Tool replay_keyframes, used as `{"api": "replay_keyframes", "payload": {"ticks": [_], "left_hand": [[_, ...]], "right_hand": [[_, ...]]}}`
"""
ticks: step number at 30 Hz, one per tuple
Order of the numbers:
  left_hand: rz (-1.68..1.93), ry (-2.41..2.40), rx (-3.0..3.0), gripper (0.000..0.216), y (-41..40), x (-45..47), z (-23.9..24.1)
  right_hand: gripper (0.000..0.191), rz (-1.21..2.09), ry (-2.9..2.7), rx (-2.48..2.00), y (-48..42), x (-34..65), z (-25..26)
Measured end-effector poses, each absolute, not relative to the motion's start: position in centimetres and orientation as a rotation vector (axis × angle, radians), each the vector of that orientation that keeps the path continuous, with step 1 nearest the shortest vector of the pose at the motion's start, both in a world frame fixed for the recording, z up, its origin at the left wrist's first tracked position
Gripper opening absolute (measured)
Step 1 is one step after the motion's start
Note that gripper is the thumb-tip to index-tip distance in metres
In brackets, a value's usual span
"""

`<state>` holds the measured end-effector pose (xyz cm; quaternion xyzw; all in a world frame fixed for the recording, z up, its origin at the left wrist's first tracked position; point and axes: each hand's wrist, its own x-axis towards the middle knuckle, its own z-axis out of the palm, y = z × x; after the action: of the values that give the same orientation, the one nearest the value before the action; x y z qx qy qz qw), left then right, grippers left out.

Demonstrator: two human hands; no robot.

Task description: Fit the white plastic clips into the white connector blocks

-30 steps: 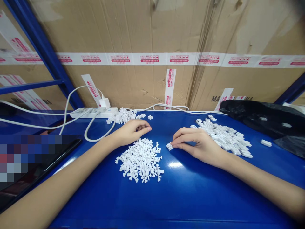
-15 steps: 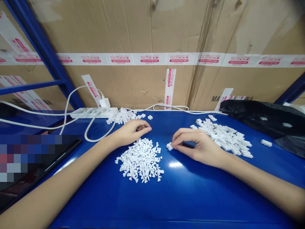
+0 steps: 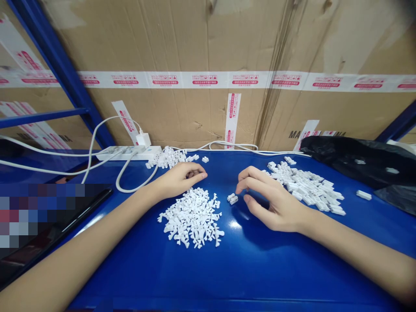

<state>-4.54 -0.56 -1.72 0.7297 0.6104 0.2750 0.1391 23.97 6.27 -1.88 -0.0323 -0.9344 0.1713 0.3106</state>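
Observation:
My left hand rests on the blue table just behind a heap of small white plastic pieces; its fingers are curled in, and what they hold is hidden. My right hand hovers with fingers spread and nothing in them, just right of a small white connector block lying on the table. A pile of white connector blocks lies behind and to the right of that hand. A smaller heap of white parts sits at the back.
A white power strip with a charger and cables lies at the back left. A black plastic bag covers the right rear. A lone white block lies near it. A dark tray sits at the left. Cardboard boxes form the back wall.
My right hand has let go of the small white block, lifted slightly and spread its fingers. The block now lies free on the table. My left hand has not moved.

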Motion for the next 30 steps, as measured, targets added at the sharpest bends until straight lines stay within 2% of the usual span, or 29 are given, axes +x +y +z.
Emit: {"api": "replay_keyframes", "payload": {"ticks": [12, 30], "left_hand": [[0.792, 1.760, 2.103, 0.035, -0.62, -4.45, -1.72], [0.781, 1.778, 2.111, 0.037, -0.60, -4.33, -1.52]], "right_hand": [[0.016, 0.204, -2.569, -0.078, 5.91, 23.67, -2.19], [0.015, 0.179, -2.565, -0.102, 5.43, 23.57, -2.07]]}}
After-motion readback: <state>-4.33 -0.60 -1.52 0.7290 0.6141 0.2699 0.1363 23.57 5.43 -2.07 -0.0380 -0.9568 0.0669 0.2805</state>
